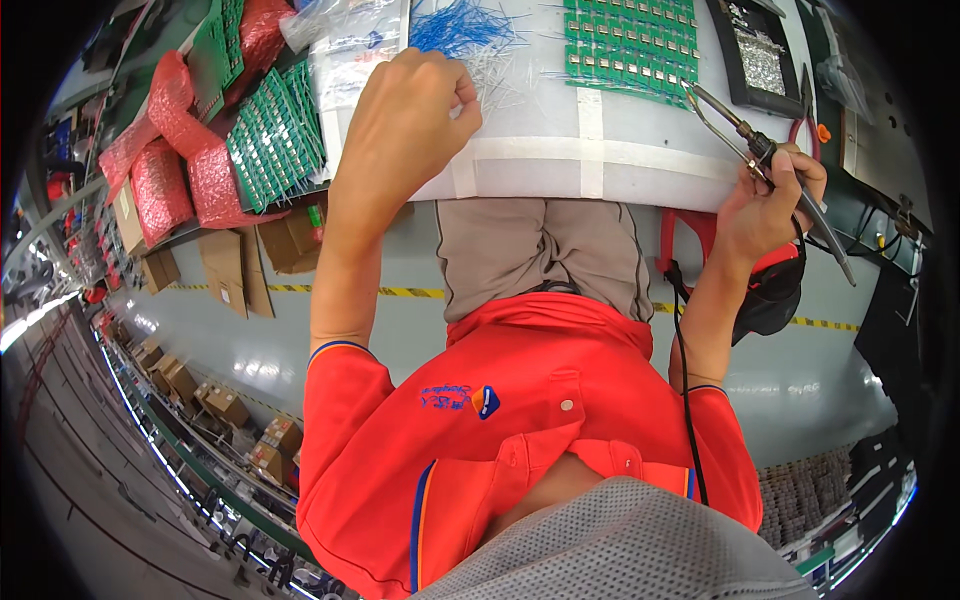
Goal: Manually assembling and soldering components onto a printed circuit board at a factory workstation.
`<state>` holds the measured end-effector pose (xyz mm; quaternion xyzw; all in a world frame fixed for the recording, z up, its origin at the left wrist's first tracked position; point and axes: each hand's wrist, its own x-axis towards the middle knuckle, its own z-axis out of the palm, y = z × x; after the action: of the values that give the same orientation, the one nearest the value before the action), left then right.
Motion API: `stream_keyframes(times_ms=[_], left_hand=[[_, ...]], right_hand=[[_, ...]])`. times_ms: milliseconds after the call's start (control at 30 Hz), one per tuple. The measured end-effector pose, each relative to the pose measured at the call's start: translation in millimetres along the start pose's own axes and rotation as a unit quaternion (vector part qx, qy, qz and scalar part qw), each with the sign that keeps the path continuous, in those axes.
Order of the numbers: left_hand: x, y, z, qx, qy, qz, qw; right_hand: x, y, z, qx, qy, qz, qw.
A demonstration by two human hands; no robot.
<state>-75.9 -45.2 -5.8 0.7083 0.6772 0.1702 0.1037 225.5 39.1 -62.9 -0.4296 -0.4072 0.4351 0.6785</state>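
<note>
My left hand (pixel 405 125) is bent over the near edge of a pile of blue wires (pixel 460 27), beside loose white wires (pixel 500 85). Its fingers are curled inward; the fingertips are partly hidden, so whatever they pinch does not show. My right hand (pixel 770 200) grips a soldering iron (pixel 755 142) with a thin metal tube alongside its shaft. The iron slants to the upper left, and its tip is at the lower right corner of a panel of green circuit boards (pixel 630 45) lying on the white work surface (pixel 530 180).
On the left are more green circuit boards (pixel 275 140), red bubble-wrap bundles (pixel 160 190) and a clear plastic bag (pixel 355 60). A black tray (pixel 760 60) of small metallic parts stands at the far right, near pliers (pixel 806 110). The iron's black cable (pixel 683 380) hangs down past my right arm.
</note>
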Motion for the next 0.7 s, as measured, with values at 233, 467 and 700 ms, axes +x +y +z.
stream_keyframes(times_ms=[233, 467, 700], left_hand=[[2, 1, 0, 0.000, -0.032, -0.009, 0.999], [3, -3, -16, -0.082, 0.024, -0.103, 0.991], [2, -2, 0, -0.256, 0.127, -0.118, 0.951]], right_hand=[[-1, 0, 3, 0.016, -0.020, -0.012, 1.000], [0, -1, 3, 0.019, -0.022, -0.014, 0.999], [-1, -2, 4, 0.028, -0.027, -0.010, 0.999]])
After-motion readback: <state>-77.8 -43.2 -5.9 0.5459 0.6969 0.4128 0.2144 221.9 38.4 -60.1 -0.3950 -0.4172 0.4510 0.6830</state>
